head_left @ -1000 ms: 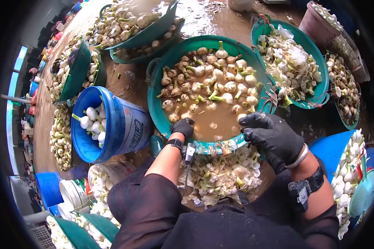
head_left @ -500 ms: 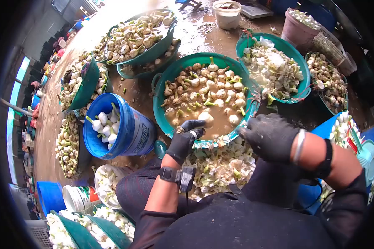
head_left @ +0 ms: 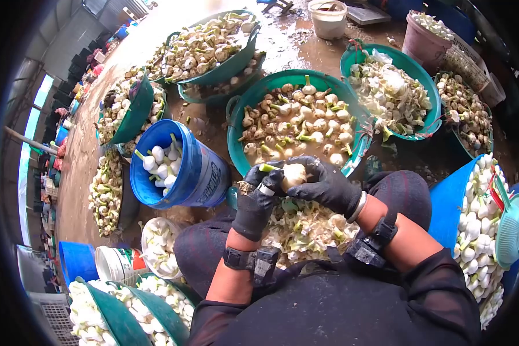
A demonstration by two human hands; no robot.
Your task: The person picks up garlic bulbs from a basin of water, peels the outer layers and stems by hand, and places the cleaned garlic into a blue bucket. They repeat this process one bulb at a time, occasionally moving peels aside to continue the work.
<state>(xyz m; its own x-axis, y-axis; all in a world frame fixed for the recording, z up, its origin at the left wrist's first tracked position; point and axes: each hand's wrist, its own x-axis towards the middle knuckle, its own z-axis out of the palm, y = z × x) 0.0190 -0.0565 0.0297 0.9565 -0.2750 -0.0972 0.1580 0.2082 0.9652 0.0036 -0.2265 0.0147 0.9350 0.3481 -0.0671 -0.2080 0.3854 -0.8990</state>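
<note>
Both gloved hands meet in front of my lap, around a pale garlic bulb (head_left: pixel 294 175) with a short green stem pointing left. My left hand (head_left: pixel 257 203) is closed on its stem side, and a whitish band shows across the glove's fingers. My right hand (head_left: pixel 333 188) wraps round the bulb's other side, its fingers pressed on the skin. Just beyond them stands a green tub (head_left: pixel 234 151) of muddy water with many garlic bulbs floating in it. Below the hands lies a heap of peeled garlic skins (head_left: pixel 311 228).
At left stands a blue bucket (head_left: pixel 137 187) of clean white bulbs. A green tub (head_left: pixel 438 109) of skins is at upper right. Piled garlic (head_left: pixel 199 52) fills tubs at upper left. White garlic (head_left: pixel 476 242) and a teal plastic basket (head_left: pixel 514 230) are at right.
My right hand has come in from the right and closed on the garlic bulb beside my left hand. The whole view has shifted slightly rightward.
</note>
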